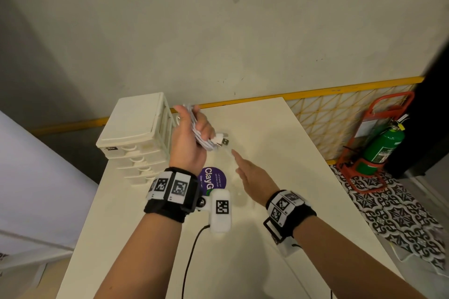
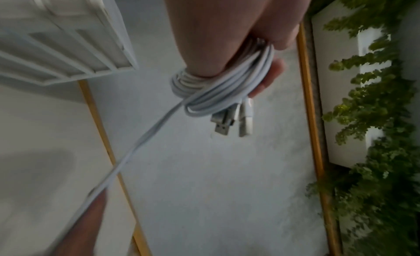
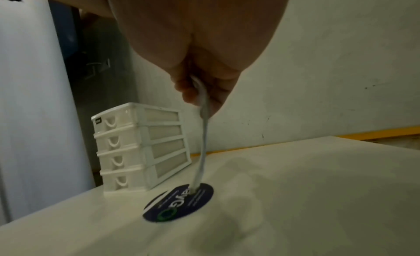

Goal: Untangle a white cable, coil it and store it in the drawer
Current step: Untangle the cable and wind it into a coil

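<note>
My left hand (image 1: 194,125) is raised beside the drawer unit and grips a coiled white cable (image 1: 202,139), the loops running through the fist (image 2: 238,69). Two USB plugs (image 2: 223,127) stick out of the coil (image 2: 218,87) on the right. One loose strand (image 2: 141,143) leads down from the coil to my right hand (image 1: 237,162), which pinches it between thumb and fingers (image 3: 201,96). Below that hand the strand (image 3: 203,152) hangs toward the table. The white four-drawer unit (image 1: 136,133) stands at the table's back left with every drawer shut (image 3: 141,148).
A round purple sticker (image 1: 213,179) lies on the white table (image 1: 267,238) under the hands. A black wrist-camera lead (image 1: 192,250) hangs near the front edge. Right of the table are a yellow lattice fence (image 1: 340,116) and a green fire extinguisher (image 1: 384,145) in a red stand.
</note>
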`<act>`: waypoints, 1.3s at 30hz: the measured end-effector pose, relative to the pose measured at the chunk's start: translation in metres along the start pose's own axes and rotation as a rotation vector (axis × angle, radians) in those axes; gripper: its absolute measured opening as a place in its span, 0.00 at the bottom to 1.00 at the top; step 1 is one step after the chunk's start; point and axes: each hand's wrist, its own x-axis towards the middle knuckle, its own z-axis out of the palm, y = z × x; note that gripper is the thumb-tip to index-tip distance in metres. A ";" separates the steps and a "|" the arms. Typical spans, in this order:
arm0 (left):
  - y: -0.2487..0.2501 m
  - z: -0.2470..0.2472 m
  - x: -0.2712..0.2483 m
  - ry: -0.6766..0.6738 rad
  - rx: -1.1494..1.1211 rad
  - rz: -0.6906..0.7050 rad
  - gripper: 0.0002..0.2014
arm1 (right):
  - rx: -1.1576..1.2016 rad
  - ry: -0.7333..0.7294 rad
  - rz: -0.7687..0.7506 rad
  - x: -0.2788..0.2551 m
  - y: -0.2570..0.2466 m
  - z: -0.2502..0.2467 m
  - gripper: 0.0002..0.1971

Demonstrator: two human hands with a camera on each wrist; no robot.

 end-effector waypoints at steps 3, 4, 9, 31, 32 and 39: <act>0.009 -0.004 0.005 0.178 0.179 0.129 0.15 | -0.017 -0.074 0.002 -0.010 0.005 0.010 0.25; 0.010 -0.006 0.006 0.225 0.258 0.167 0.15 | -0.011 -0.085 0.001 -0.013 0.006 0.012 0.24; 0.000 -0.026 0.005 0.341 0.701 0.225 0.10 | -0.066 -0.023 -0.140 -0.014 -0.012 0.007 0.22; -0.045 -0.036 -0.030 -0.426 0.657 -0.701 0.35 | 0.207 -0.011 -0.289 0.005 -0.022 -0.043 0.22; -0.046 -0.035 -0.031 -0.443 0.628 -0.714 0.31 | 0.276 -0.002 -0.277 0.004 -0.021 -0.043 0.20; -0.043 -0.017 -0.033 -0.418 0.654 -0.724 0.13 | 0.487 0.091 -0.214 0.004 -0.018 -0.043 0.11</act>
